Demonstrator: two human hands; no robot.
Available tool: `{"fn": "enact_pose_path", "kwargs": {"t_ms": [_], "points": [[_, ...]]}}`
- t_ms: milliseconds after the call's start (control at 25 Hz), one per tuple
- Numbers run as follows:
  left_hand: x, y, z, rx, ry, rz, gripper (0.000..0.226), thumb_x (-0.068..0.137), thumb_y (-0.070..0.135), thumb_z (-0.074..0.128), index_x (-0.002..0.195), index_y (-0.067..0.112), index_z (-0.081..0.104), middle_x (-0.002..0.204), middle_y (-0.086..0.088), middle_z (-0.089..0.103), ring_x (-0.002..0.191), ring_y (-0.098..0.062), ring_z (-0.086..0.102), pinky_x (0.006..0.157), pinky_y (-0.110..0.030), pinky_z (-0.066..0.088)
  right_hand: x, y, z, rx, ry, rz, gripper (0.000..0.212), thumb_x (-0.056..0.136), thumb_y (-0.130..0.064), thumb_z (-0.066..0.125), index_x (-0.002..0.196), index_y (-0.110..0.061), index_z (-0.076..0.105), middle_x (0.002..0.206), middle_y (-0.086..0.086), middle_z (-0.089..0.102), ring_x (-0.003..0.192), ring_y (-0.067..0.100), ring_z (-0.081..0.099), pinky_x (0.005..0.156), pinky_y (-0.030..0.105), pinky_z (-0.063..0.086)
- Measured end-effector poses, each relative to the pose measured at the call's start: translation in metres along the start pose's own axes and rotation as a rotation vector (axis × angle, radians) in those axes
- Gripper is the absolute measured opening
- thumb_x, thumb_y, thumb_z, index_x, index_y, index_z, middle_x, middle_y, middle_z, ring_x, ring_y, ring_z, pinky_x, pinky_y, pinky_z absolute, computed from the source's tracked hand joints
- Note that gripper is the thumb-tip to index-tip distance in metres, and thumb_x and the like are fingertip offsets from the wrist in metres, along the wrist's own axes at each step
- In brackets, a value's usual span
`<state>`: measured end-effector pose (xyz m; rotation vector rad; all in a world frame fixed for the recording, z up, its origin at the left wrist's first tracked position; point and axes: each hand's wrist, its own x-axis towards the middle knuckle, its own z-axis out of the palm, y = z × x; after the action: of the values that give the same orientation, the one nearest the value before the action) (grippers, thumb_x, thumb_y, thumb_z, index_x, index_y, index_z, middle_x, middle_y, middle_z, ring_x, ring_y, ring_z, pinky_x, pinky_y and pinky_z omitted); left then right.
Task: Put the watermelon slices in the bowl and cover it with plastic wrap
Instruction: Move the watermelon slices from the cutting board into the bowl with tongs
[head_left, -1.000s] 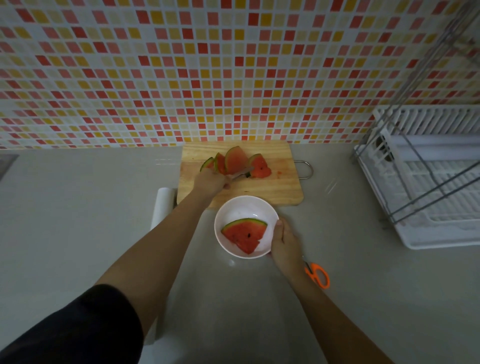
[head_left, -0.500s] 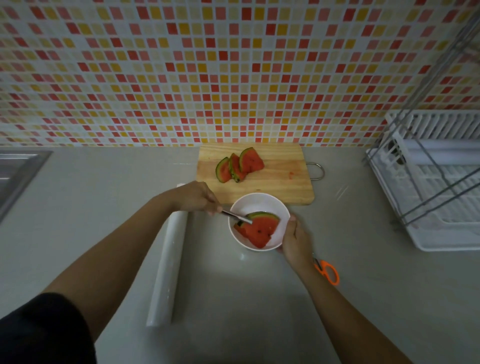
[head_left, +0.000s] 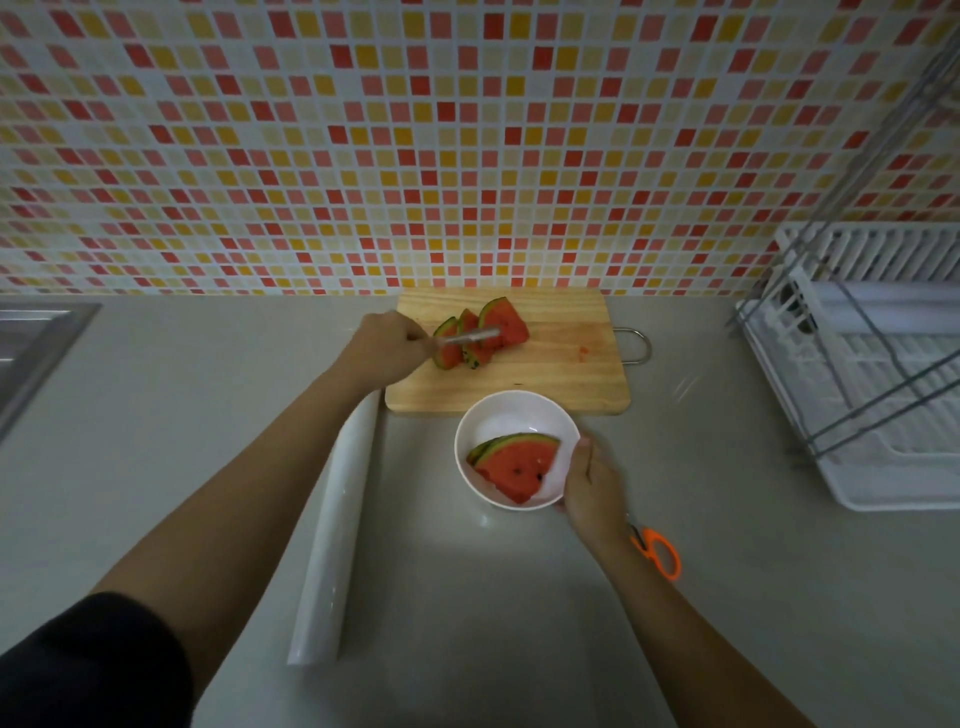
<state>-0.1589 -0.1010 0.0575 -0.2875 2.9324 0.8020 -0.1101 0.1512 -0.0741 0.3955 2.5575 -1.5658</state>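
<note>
A white bowl sits on the counter in front of the wooden cutting board. Two watermelon slices lie stacked in the bowl. Three more slices lean together at the back left of the board. My left hand grips a metal utensil whose tip reaches across those slices. My right hand holds the bowl's right rim. A roll of plastic wrap lies lengthwise on the counter to the left of the bowl, partly under my left forearm.
Orange-handled scissors lie right of my right wrist. A white dish rack with a metal frame stands at the right. A steel sink edge shows at the far left. The tiled wall rises right behind the board.
My left hand carried a slice on the utensil from the board into the bowl, then went back to the slices on the board. My right hand stayed on the bowl.
</note>
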Motion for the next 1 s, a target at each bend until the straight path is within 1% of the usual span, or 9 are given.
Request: {"fn": "enact_pose_path", "kwargs": {"t_ms": [80,160,280,400,600,640,720,840,1000], "points": [[0.013,-0.004,0.018,-0.128,0.083,-0.153,0.044,0.09,0.037,0.056,0.079,-0.002,0.071,0.071,-0.014,0.063,0.067,-0.023,0.057,0.066,-0.028,0.045,0.002,0.002,0.001,-0.002,0.0,-0.013,0.047,0.098,-0.041,0.025,0.102,-0.013,0.062,0.087,0.002,0.057,0.083,0.024,0.057,0.076,0.035,0.046],[0.027,-0.004,0.033,-0.174,0.117,-0.227,0.044,0.089,0.035,0.056,0.074,-0.004,0.069,0.065,-0.011,0.057,0.062,-0.022,0.053,0.059,-0.025,0.042,0.002,0.002,0.001,-0.016,-0.005,-0.029,0.044,0.098,-0.04,0.025,0.102,-0.015,0.061,0.086,0.001,0.058,0.085,0.026,0.06,0.075,0.036,0.048],[0.044,0.003,0.048,-0.173,0.129,-0.259,0.043,0.087,0.034,0.057,0.055,0.006,0.055,0.05,-0.003,0.044,0.049,-0.018,0.044,0.045,-0.023,0.032,0.003,0.003,0.0,-0.014,-0.011,-0.043,0.037,0.099,-0.036,0.027,0.098,-0.018,0.059,0.087,0.002,0.06,0.082,0.023,0.059,0.073,0.036,0.048],[0.056,0.006,0.063,-0.203,0.141,-0.316,0.04,0.085,0.027,0.057,0.049,0.01,0.05,0.048,-0.001,0.04,0.046,-0.015,0.04,0.044,-0.023,0.031,0.003,0.002,-0.002,-0.036,-0.014,-0.073,0.03,0.099,-0.032,0.028,0.088,-0.024,0.054,0.078,-0.004,0.057,0.072,0.013,0.054,0.064,0.024,0.038],[0.064,0.003,0.065,-0.365,0.174,-0.402,0.021,0.078,0.022,0.063,0.063,0.007,0.062,0.053,-0.002,0.045,0.053,-0.017,0.044,0.049,-0.024,0.036,0.003,0.001,-0.002,-0.05,-0.003,-0.096,0.028,0.099,-0.03,0.029,0.086,-0.026,0.053,0.07,-0.015,0.053,0.066,0.0,0.052,0.054,0.012,0.035],[0.064,0.002,0.063,-0.378,0.18,-0.402,0.02,0.077,0.022,0.064,0.064,0.007,0.063,0.055,-0.003,0.047,0.055,-0.018,0.046,0.05,-0.024,0.037,0.003,0.001,-0.002,-0.045,-0.004,-0.099,0.028,0.099,-0.03,0.029,0.086,-0.026,0.053,0.07,-0.014,0.054,0.065,0.003,0.053,0.053,0.012,0.035],[0.062,-0.004,0.061,-0.425,0.196,-0.379,0.016,0.077,0.022,0.066,0.067,0.01,0.066,0.061,-0.006,0.052,0.061,-0.019,0.048,0.057,-0.026,0.04,0.004,0.002,-0.001,-0.037,-0.009,-0.099,0.029,0.1,-0.03,0.029,0.088,-0.024,0.055,0.075,-0.006,0.057,0.069,0.014,0.054,0.059,0.024,0.036],[0.049,-0.02,0.052,-0.615,0.18,-0.271,0.013,0.08,0.021,0.07,0.077,0.01,0.075,0.064,-0.004,0.059,0.058,-0.015,0.049,0.061,-0.025,0.041,0.004,0.003,0.0,-0.018,-0.008,-0.083,0.032,0.099,-0.032,0.028,0.09,-0.022,0.057,0.08,-0.002,0.057,0.075,0.018,0.053,0.066,0.023,0.032],[0.015,-0.044,0.035,-0.778,-0.091,-0.034,0.021,0.084,0.016,0.069,0.065,0.02,0.076,0.068,-0.007,0.061,0.054,-0.012,0.042,0.05,-0.019,0.036,0.003,0.006,0.002,0.013,0.009,-0.053,0.047,0.096,-0.043,0.024,0.094,-0.018,0.063,0.086,0.002,0.06,0.082,0.019,0.055,0.074,0.027,0.036]]}}
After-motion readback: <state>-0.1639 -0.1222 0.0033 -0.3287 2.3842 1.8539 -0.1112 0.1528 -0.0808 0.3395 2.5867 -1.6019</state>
